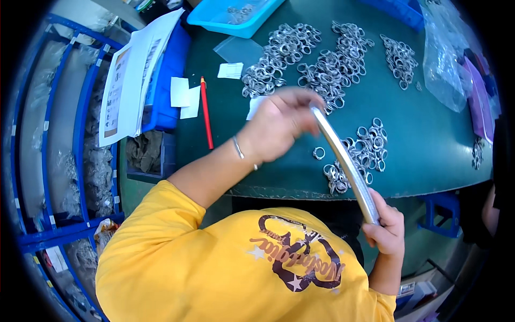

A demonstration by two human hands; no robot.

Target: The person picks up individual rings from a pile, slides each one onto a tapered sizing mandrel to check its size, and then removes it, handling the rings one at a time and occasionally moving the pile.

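A long, tapered silver ring mandrel (346, 161) slants across the front of the table, its thin end up and to the left. My right hand (385, 225) grips its thick lower end, off the table's front edge. At the thin tip is my left hand (281, 123), fingers curled in and smeared by motion; whether a ring is between them I cannot make out. Partly behind the mandrel lies a loose group of silver rings (375, 142) on the green table. One single ring (319, 153) rests apart, just left of the mandrel.
Larger ring heaps (340, 61) cover the table's middle and back, with a smaller pile (399, 60) to the right. A red pencil (206, 115), paper slips (179, 92) and a blue bin (169, 80) are at left. Behind stands a light-blue tray (247, 27); plastic bags (442, 64) lie right.
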